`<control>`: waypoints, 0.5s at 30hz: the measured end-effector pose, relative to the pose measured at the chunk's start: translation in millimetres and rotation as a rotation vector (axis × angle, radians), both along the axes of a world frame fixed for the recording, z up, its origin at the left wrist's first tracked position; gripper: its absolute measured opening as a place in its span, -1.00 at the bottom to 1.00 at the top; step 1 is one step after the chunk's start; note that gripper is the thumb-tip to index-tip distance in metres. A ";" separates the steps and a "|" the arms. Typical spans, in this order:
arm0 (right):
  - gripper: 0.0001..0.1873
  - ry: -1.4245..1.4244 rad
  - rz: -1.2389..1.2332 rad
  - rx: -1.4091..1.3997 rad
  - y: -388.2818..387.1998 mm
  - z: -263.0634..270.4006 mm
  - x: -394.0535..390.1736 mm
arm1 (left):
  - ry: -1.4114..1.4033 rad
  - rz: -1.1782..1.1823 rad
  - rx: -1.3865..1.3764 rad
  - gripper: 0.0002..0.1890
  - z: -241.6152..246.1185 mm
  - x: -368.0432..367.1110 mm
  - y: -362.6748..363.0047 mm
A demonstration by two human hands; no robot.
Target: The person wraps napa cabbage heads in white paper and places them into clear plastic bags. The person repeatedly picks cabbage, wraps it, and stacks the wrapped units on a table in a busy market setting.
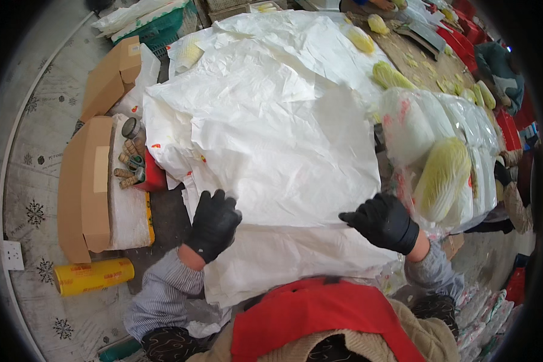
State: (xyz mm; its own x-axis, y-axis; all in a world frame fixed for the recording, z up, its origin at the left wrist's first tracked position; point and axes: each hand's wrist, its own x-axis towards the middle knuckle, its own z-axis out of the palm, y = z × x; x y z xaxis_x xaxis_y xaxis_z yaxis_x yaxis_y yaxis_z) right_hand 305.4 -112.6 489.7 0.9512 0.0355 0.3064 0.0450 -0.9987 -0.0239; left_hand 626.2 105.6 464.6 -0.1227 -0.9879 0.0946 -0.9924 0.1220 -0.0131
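Thin white sheets (271, 135) lie spread and wrinkled in layers before me. My left hand (215, 225), in a black glove, is closed on the near left edge of the top sheet. At its near right edge, my right hand (384, 221), gloved in black too, pinches the same sheet. The sheet is stretched between both hands, over another white sheet (298, 255) that hangs towards my red apron. Right of the sheets, a napa cabbage (443, 178) rests on plastic-wrapped packs (484, 158).
At left stand cardboard boxes (74, 190), a red container (154, 169) with cork-like handled items, and a yellow roll of film (95, 275). Cabbages (391, 76) and leaf scraps lie on a brown surface at upper right. Other people are at the top and far right.
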 end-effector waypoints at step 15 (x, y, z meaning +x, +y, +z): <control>-0.35 0.240 -0.102 0.435 28.4 -44.5 -26.9 | 0.518 0.154 0.364 -0.17 0.5 -68.6 86.6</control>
State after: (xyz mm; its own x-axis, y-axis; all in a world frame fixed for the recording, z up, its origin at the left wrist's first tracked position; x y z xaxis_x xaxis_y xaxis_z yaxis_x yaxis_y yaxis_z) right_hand 278.5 -84.2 445.3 0.9887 -0.1434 0.0446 -0.1098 -0.8930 -0.4364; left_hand 557.6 192.3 465.1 -0.0053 -0.9707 -0.2403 -0.8654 -0.1159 0.4875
